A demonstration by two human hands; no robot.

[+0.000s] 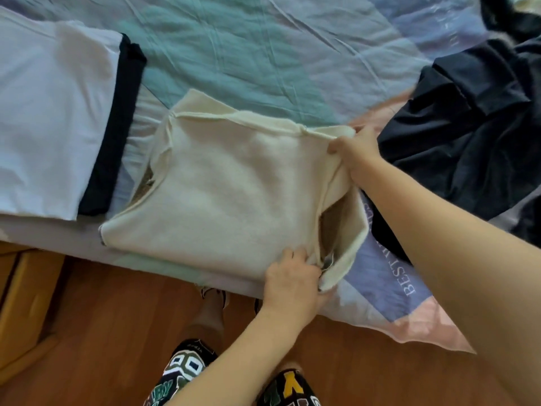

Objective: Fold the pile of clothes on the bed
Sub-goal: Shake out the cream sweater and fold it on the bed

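Observation:
A cream fleece garment (234,189) lies folded into a rough square near the bed's front edge, inside out with raw seams showing. My left hand (292,281) grips its near right corner at the bed edge. My right hand (355,150) pinches its far right corner, and the right side is lifted so a dark gap shows underneath. A pile of dark unfolded clothes (468,136) lies on the right of the bed. On the left rests a folded white garment (52,118) over a folded black one (117,127).
The bed sheet (248,54) is patchwork teal, lilac and pink, with printed letters near the front right. Below the bed edge is a wooden floor (117,332), my legs in patterned shorts (187,373), and a wooden cabinet (26,303) at left.

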